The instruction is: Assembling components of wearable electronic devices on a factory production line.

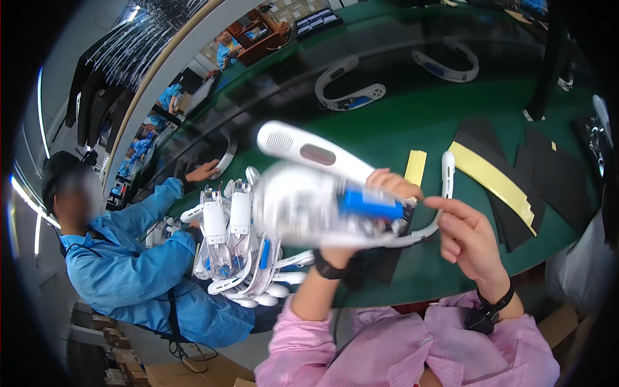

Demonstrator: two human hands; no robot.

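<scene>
**Open white casing raised beside a crowded pile**

At the counter's [422, 277] left end, the pile of white pieces [222, 219] sits just beside what you hold; a swing that way could jostle or scratch them. The white casing [293, 203] is up in the air over the counter's near edge, its blue block [371, 205] and inner bits exposed. Were your grip to loosen or the casing to tip, those bits could shift or drop. Your left hand [396, 185] has its fingers bent closely over the casing, so pressing too hard near the block might harm it. Your right hand [471, 235] has its fingers loosely parted, the index stretched toward your left fingertips; snagging the thin curved arm [447, 171] there could strain it. Farther right, a careless elbow might drag the yellow strip [487, 180] lying on black sheets [558, 177].

Hard to make out: what carries the bottom of the pile, hidden among its own pieces; the casing's left half and insides, badly blurred; your left palm, mostly behind the casing; whether your right fingers grip the curved arm or merely pass it, which you cannot tell here. At the far right, things fade into the dark rim.
</scene>
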